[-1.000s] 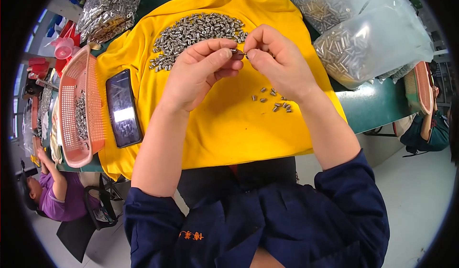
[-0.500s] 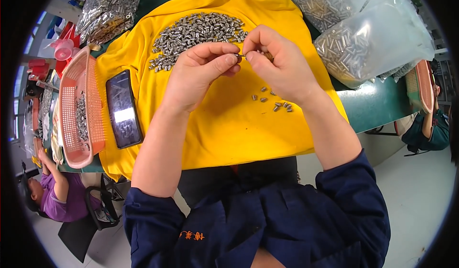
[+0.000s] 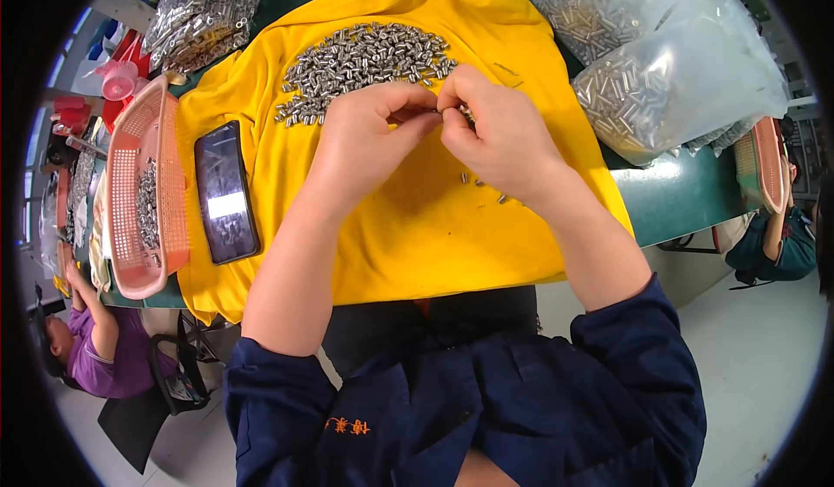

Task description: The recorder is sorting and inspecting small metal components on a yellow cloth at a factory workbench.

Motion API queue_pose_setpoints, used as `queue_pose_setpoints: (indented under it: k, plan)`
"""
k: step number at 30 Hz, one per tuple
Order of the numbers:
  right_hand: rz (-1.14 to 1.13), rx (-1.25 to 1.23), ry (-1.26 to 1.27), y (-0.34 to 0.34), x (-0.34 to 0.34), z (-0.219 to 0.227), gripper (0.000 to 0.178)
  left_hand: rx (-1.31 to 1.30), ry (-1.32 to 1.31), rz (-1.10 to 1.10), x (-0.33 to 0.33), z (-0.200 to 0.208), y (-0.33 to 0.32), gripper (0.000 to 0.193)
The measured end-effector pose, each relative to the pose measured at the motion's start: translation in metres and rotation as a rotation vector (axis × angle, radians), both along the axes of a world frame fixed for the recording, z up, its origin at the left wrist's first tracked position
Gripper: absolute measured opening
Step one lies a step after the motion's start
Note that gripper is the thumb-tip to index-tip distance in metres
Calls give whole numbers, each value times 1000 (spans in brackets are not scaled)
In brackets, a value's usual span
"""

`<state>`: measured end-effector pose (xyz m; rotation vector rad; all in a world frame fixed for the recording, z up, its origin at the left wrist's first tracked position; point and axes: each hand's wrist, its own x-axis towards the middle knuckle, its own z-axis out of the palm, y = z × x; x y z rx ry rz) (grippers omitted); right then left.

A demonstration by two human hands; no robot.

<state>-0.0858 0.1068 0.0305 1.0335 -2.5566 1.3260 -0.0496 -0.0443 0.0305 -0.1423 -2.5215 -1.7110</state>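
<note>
My left hand [image 3: 369,139] and my right hand [image 3: 504,135] meet fingertip to fingertip over a yellow cloth [image 3: 408,261]. Both are closed in a pinch, and whatever lies between the tips is too small and hidden to name. A glint of metal shows among the curled fingers of my right hand. Just beyond my hands lies a wide pile of small, shiny metal cylinders [image 3: 365,57]. A few loose metal cylinders [image 3: 479,182] rest on the cloth below my right hand, which partly covers them.
Left of the cloth stands a pink plastic basket [image 3: 178,218] with metal parts inside. Beside it lies a black phone [image 3: 228,192]. Clear bags of metal parts [image 3: 634,96] sit at the right, and another bag [image 3: 204,18] at the far left. A person in purple [image 3: 109,352] sits at left.
My left fingers have curled in further, and the thin dark piece seen between the fingertips is now mostly hidden. My right hand has shifted slightly, covering more of the loose cylinders.
</note>
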Motion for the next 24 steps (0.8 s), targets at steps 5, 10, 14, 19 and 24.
queue_pose_setpoints:
  k: [5,10,14,19,24]
  plan:
    - [-134,-222,-193,11,-5,15,5,71,-37,173,-12,-6,-21,9]
    - [-20,-228,-191,6,-2,9,6,284,48,28,-8,-10,-17,11]
    - [-7,-274,-273,6,-2,9,6,665,-195,-49,-7,-8,-15,13]
    - [88,-303,-377,8,0,12,4,887,-295,-146,-4,-8,-11,13]
    - [85,-341,-377,7,0,11,3,862,-292,-196,-3,-9,-10,12]
